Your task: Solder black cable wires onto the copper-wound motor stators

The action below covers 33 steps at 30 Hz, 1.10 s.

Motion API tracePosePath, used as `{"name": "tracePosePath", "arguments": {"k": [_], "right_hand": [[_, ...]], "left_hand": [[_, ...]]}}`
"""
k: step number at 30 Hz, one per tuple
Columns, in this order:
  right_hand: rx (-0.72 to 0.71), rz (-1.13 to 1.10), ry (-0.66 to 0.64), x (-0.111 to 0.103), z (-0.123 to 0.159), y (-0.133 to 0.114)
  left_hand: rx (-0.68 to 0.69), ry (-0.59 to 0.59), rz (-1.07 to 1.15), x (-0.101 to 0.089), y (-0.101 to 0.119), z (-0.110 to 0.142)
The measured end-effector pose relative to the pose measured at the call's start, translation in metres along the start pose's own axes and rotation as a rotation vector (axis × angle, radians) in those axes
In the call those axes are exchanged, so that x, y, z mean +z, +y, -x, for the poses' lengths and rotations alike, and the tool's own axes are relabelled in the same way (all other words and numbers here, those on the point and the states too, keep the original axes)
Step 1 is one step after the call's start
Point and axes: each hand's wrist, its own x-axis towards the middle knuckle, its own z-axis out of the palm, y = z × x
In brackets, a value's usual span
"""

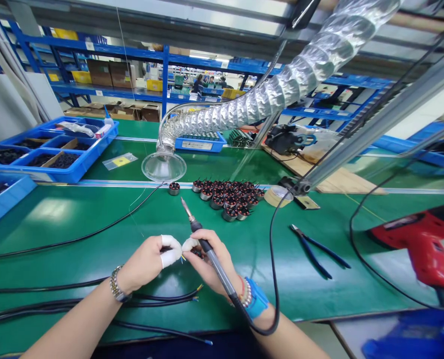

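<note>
My left hand (149, 262), with white finger cots on its fingers, is pinched closed around the end of a black cable; thin yellow and blue wires (183, 258) show at the fingertips. My right hand (216, 259) grips a soldering iron (216, 263), its tip pointing up and away. The right fingertips meet the left ones, and a small dark round part, partly hidden, sits within the right fingers. Several more black cables (162, 300) with bared coloured ends lie under and below my left hand. Beyond the iron stand several small motor stators (229, 199) with copper windings; one stator (174, 188) stands apart.
A fume funnel (164, 167) on a silver duct (244, 107) hangs ahead. Blue-handled cutters (319, 252), a tape roll (278, 196) and a red heat gun (419, 239) lie rightward. Blue divided bins (75, 167) stand left. The iron's cord (273, 249) loops by my right wrist.
</note>
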Motion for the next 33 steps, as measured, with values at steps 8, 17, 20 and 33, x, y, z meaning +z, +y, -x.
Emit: {"name": "tracePosePath", "arguments": {"k": [8,17,20,33], "right_hand": [[0.05,0.047,0.091,0.007,-0.001,0.007],[0.068,0.513,-0.115,-0.05,0.005,0.017],[0.157,0.521,-0.246,-0.054,0.012,0.025],[0.056,0.47,-0.1,-0.053,0.004,0.007]], "left_hand": [[-0.004,0.144,0.091,0.006,-0.01,-0.005],[-0.047,0.203,0.067,-0.004,-0.019,-0.018],[-0.044,0.189,0.01,-0.007,-0.018,-0.019],[-0.039,0.018,-0.38,-0.009,0.001,-0.041]]}}
